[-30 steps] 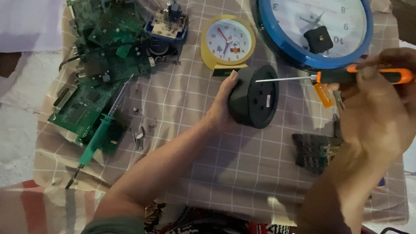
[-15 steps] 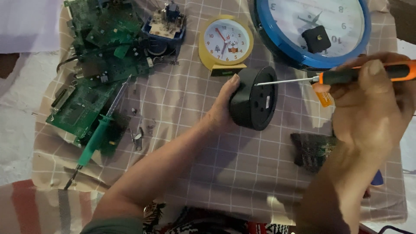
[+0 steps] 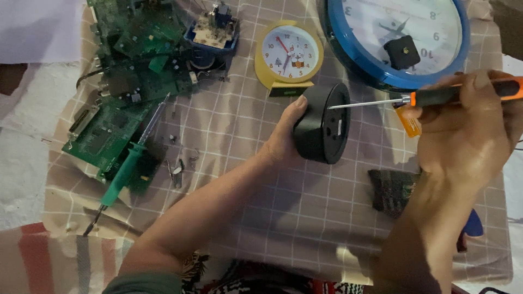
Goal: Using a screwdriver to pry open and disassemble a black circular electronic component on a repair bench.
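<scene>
1. Left hand [image 3: 284, 142] wrapped around the left side of a round black clock housing [image 3: 322, 124], thumb up on the far rim, fingers curled behind and mostly hidden; grip closed on the housing.
2. Housing tilted up on its edge near the middle of the checked cloth [image 3: 239, 179], flat back face turned rightward toward the tool.
3. Right hand [image 3: 468, 128] clenched around the orange-and-black handle of a screwdriver [image 3: 430, 98], fingers pressed together over the grip, thumb along the top.
4. Screwdriver shaft lying nearly level, long axis running right to left and dipping slightly toward the tip; tip meeting the far-upper part of the housing's back face, just left of the hand.
5. Housing thus directly left of the right-hand fingers, in line with the shaft; right hand apart from it, bridged only by the bare metal shaft.
6. Small yellow alarm clock [image 3: 289, 54] standing just beyond the housing; large blue wall clock [image 3: 397, 41] face-up at far right, above the screwdriver.
7. Green circuit boards [image 3: 125, 81] heaped at far left, with a green-handled soldering iron [image 3: 128, 166] lying across them, well apart from both hands.
</scene>
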